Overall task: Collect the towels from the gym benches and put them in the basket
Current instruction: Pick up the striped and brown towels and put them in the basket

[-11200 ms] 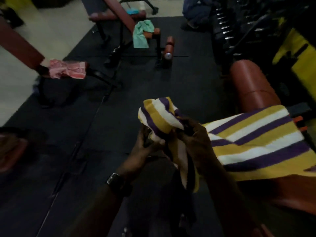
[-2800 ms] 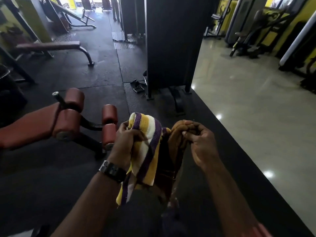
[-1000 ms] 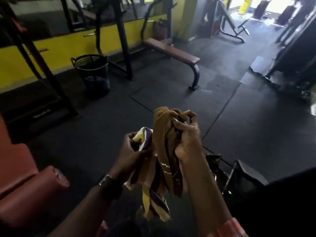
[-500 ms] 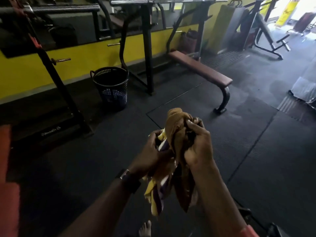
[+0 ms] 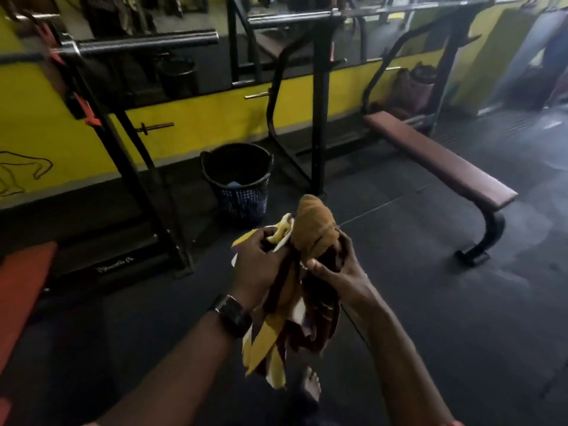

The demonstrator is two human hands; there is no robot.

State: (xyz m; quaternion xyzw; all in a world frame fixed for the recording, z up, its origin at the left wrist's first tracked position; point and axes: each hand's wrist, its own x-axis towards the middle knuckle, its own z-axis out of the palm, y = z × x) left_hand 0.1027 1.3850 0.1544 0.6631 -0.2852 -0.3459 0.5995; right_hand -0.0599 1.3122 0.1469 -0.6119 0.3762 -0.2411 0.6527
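Observation:
Both my hands hold a bundle of towels at mid-frame. My left hand (image 5: pixel 256 265), with a watch on its wrist, grips the yellow, white and purple striped towel (image 5: pixel 267 342), whose ends hang down below. My right hand (image 5: pixel 335 272) grips a brown towel (image 5: pixel 313 226) bunched up above my fingers. The black mesh basket (image 5: pixel 238 179) stands on the floor ahead, a little left of the bundle, against the yellow wall. Something pale lies in its bottom.
A flat brown bench (image 5: pixel 439 161) runs from the wall toward the right. Black rack uprights (image 5: pixel 318 118) stand just right of the basket and another rack (image 5: pixel 129 167) to its left. A red pad (image 5: pixel 21 290) is at the left edge. My bare foot (image 5: pixel 310 382) shows below.
The view has swung round and come closer to the basket, which now sits larger and nearer the middle. My hands still hold the same towel bundle.

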